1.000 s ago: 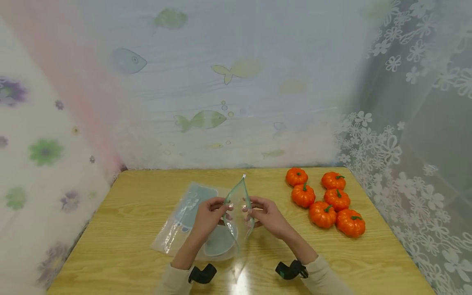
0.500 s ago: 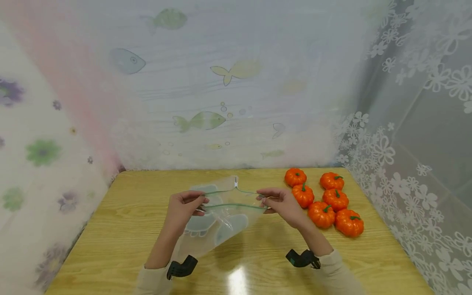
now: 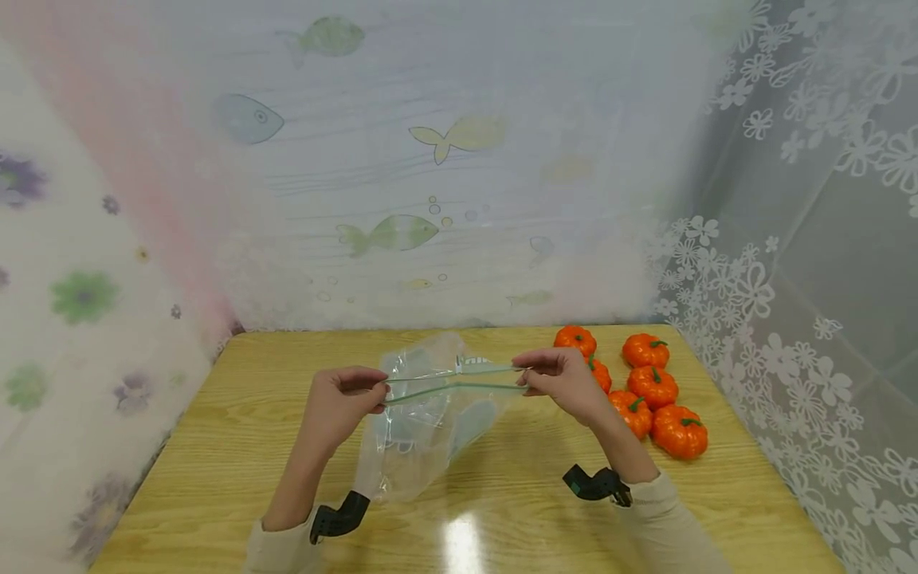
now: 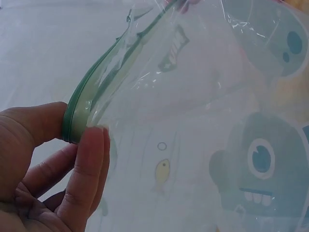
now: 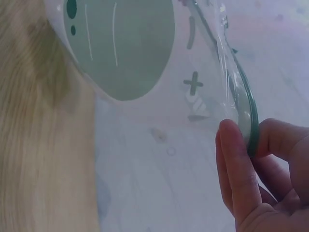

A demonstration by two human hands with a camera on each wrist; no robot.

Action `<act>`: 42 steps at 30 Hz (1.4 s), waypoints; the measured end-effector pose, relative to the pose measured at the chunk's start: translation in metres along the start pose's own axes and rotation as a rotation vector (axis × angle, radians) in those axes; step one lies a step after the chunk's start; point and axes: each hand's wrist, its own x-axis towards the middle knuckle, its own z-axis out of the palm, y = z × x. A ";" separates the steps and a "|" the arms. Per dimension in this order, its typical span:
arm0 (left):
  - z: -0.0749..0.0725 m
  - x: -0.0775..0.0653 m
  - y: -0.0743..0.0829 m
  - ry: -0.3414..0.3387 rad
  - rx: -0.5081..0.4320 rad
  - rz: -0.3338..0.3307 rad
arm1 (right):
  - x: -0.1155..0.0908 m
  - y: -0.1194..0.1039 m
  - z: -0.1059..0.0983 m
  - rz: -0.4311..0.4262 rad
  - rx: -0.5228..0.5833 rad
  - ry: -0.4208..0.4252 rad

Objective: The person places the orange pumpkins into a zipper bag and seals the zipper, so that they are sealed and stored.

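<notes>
A clear zipper bag (image 3: 416, 414) printed with pale teal cartoon monsters hangs over the table, its green-edged mouth parted in the middle. My left hand (image 3: 347, 399) pinches one end of that mouth between thumb and fingers. At the opposite end, my right hand (image 3: 562, 383) pinches the green edge. A small white zipper slider (image 3: 459, 364) sits near the middle of the far edge. In the left wrist view the thumb and fingertips grip the green zipper strip (image 4: 72, 113). The right wrist view has the same strip (image 5: 253, 111) between thumb and fingers. Nothing shows inside the bag.
Several shiny orange pumpkins (image 3: 680, 432) with green stems lie at the right of the wooden table (image 3: 215, 446). One pumpkin (image 3: 631, 410) is partly behind my right hand and forearm. A fish-printed curtain (image 3: 459, 199) hangs behind the table's back edge.
My hands have moved apart, left hand leftward and right hand rightward toward the pumpkins. The bag came up off the table, and its mouth turned from front-to-back to stretched sideways.
</notes>
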 end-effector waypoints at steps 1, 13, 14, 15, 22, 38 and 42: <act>0.000 0.000 0.000 0.005 0.021 0.006 | 0.000 -0.001 0.000 0.001 0.002 0.007; 0.007 0.007 0.000 -0.051 0.016 0.046 | 0.011 -0.005 0.009 0.006 -0.005 0.109; 0.008 0.009 0.001 -0.071 -0.010 0.037 | 0.012 -0.005 0.012 0.010 -0.009 0.105; 0.008 0.010 0.001 -0.088 -0.027 0.029 | 0.013 -0.006 0.014 0.013 -0.009 0.098; 0.007 0.019 -0.001 -0.149 -0.074 0.020 | 0.019 -0.006 0.027 0.061 0.047 0.007; -0.015 0.014 0.015 -0.001 -0.034 0.102 | 0.020 -0.016 0.013 0.083 -0.269 0.011; -0.017 0.012 0.024 0.047 0.051 0.094 | 0.022 -0.028 0.007 0.073 -0.270 -0.007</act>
